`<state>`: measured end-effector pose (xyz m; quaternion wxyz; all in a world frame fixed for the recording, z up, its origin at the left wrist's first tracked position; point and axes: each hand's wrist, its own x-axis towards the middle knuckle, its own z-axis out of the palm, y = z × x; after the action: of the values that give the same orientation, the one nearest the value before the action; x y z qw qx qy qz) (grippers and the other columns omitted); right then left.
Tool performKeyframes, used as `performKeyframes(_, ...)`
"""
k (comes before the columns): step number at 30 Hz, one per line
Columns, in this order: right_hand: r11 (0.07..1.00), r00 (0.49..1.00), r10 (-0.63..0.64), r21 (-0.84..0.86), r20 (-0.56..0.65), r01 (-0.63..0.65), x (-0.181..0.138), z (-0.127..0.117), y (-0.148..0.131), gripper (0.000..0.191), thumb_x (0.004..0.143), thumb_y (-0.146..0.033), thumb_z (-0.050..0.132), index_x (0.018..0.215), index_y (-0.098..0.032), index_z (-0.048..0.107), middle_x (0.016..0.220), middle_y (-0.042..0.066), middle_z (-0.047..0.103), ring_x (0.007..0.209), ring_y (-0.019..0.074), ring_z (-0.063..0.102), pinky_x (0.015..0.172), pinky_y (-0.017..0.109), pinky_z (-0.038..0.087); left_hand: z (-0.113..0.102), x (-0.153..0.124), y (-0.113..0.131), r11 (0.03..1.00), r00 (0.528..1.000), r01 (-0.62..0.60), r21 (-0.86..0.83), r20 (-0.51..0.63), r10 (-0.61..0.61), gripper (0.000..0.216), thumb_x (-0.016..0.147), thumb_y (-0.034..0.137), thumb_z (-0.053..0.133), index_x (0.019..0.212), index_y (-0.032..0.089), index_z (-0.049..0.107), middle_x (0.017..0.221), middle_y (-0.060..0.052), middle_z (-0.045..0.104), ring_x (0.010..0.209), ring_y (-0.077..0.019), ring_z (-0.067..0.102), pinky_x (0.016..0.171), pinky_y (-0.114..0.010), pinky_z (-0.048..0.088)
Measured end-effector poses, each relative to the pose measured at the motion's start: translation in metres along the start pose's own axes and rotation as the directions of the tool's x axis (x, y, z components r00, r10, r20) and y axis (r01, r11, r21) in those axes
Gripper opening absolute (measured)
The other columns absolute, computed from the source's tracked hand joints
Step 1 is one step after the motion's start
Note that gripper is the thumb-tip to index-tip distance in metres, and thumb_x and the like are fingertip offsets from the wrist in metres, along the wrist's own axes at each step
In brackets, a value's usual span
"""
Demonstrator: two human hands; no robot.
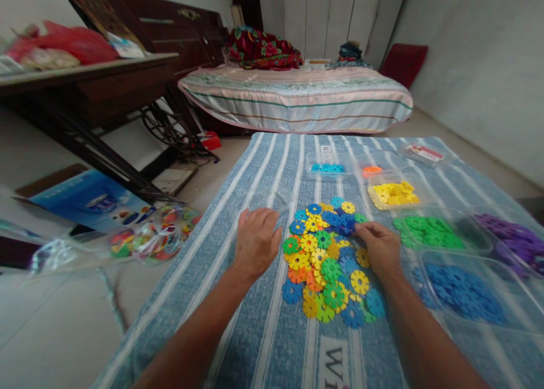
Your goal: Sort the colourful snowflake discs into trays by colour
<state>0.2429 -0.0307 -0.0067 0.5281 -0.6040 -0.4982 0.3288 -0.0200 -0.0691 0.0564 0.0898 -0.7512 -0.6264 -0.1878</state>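
Note:
A loose pile of notched plastic snowflake discs [308,243] in yellow, green, blue and orange lies on the striped cloth. On its left, my left hand [257,239] hovers palm down with fingers loosely stretched and nothing visible in it. My right hand [381,246] is at the pile's upper right edge. Its thumb and forefinger are pinched at a dark blue disc [345,223] among several of the same colour. To the right, clear plastic boxes hold sorted discs: green discs [433,231], blue discs [465,293], purple discs [516,239] and yellow discs [395,193].
Farther back are boxes with light blue pieces [327,167] and orange pieces [372,170], plus a clear case [425,153] with a red-white label. A sewing-machine table [127,75] stands left, above a blue carton [96,199]. A bed [297,97] is behind.

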Motion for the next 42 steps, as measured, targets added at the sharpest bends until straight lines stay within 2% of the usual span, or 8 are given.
performKeyframes(6,0.989,0.989,-0.127,-0.072,0.082,0.133,-0.011,-0.001,-0.013,0.027,0.072,-0.044,0.062,0.066,-0.018,0.067,0.057,-0.001,0.061,0.054,0.0145,0.054,0.053,0.026,0.043,-0.002,-0.006,0.029,0.930,0.998,-0.066,-0.362,-0.020,0.063,0.025,0.086,0.026,0.046,0.105,0.018,0.060,0.102,-0.007,0.066,0.098,-0.0190,0.059,0.090,-0.033,0.047)
performKeyframes(13,0.928,0.894,-0.348,-0.032,0.283,0.371,-0.023,0.001,-0.031,0.025,0.080,-0.038,0.056,0.064,-0.021,0.065,0.066,0.001,0.065,0.067,0.0167,0.059,0.065,0.029,0.046,0.000,0.011,0.066,0.725,0.974,0.155,-0.672,0.226,0.001,0.025,0.077,0.022,0.054,0.100,0.017,0.063,0.092,-0.003,0.069,0.078,-0.0139,0.063,0.076,-0.026,0.051)
performKeyframes(18,0.925,0.863,-0.362,0.024,0.352,0.378,-0.024,0.002,-0.033,0.024,0.081,-0.037,0.055,0.066,-0.020,0.065,0.068,0.002,0.065,0.068,0.0165,0.060,0.067,0.030,0.047,0.010,0.017,0.081,0.630,0.951,0.217,-0.745,0.308,0.037,0.016,0.077,0.023,0.052,0.082,0.018,0.066,0.068,0.002,0.066,0.062,-0.0106,0.059,0.060,-0.021,0.047)
performKeyframes(22,0.932,0.887,-0.331,-0.033,0.322,0.360,-0.021,0.002,-0.028,0.027,0.082,-0.039,0.053,0.067,-0.020,0.066,0.068,0.002,0.065,0.068,0.0163,0.059,0.067,0.030,0.047,0.011,0.021,0.074,0.677,0.961,0.194,-0.710,0.275,0.013,0.018,0.079,0.025,0.049,0.076,0.019,0.066,0.060,0.004,0.062,0.054,-0.0089,0.055,0.054,-0.020,0.044)
performKeyframes(25,0.931,0.944,-0.305,-0.171,0.125,0.323,-0.014,0.000,-0.020,0.031,0.083,-0.041,0.051,0.066,-0.020,0.065,0.064,0.001,0.062,0.064,0.0145,0.056,0.063,0.027,0.044,-0.001,0.032,0.051,0.758,0.980,0.158,-0.633,0.195,-0.041,0.021,0.080,0.029,0.048,0.081,0.019,0.067,0.065,0.003,0.066,0.058,-0.0102,0.057,0.057,-0.021,0.045)
performKeyframes(30,0.936,0.948,-0.299,-0.227,-0.112,0.269,0.001,-0.003,-0.003,0.028,0.083,-0.039,0.050,0.070,-0.018,0.064,0.070,0.001,0.063,0.071,0.0158,0.058,0.070,0.028,0.044,-0.023,0.062,-0.006,0.943,0.976,0.207,-0.262,0.124,-0.180,0.026,0.081,0.029,0.044,0.087,0.022,0.068,0.080,0.000,0.070,0.075,-0.0161,0.063,0.071,-0.027,0.048)
performKeyframes(35,0.966,0.966,-0.204,-0.194,-0.160,0.172,0.009,-0.001,0.008,0.026,0.080,-0.037,0.052,0.074,-0.016,0.066,0.072,0.003,0.063,0.072,0.0169,0.058,0.070,0.029,0.044,-0.018,0.083,-0.046,0.964,0.924,0.249,0.089,0.277,-0.264,0.030,0.079,0.026,0.043,0.093,0.022,0.069,0.093,-0.005,0.071,0.089,-0.0242,0.064,0.076,-0.032,0.047)
performKeyframes(42,0.958,0.970,-0.208,-0.225,-0.124,0.176,0.012,-0.001,0.013,0.024,0.080,-0.036,0.052,0.074,-0.017,0.066,0.073,0.003,0.063,0.073,0.0167,0.058,0.071,0.029,0.044,-0.002,0.090,-0.061,0.958,0.828,0.142,0.251,0.500,-0.254,0.030,0.077,0.024,0.043,0.091,0.025,0.070,0.099,-0.004,0.070,0.096,-0.0239,0.063,0.077,-0.029,0.047)
